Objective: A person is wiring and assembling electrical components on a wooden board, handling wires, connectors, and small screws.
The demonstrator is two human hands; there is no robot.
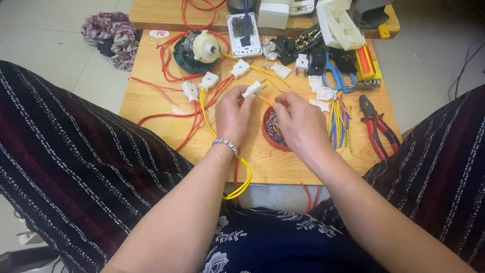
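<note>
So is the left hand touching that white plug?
Touching: the head view shows the left hand with its fingers closed around the white plug, no gap visible.

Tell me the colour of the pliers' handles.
Red with black, on the pliers at the table's right edge; head view.

Bowl on table, pliers right, motor behind left, scissors behind right.
</note>
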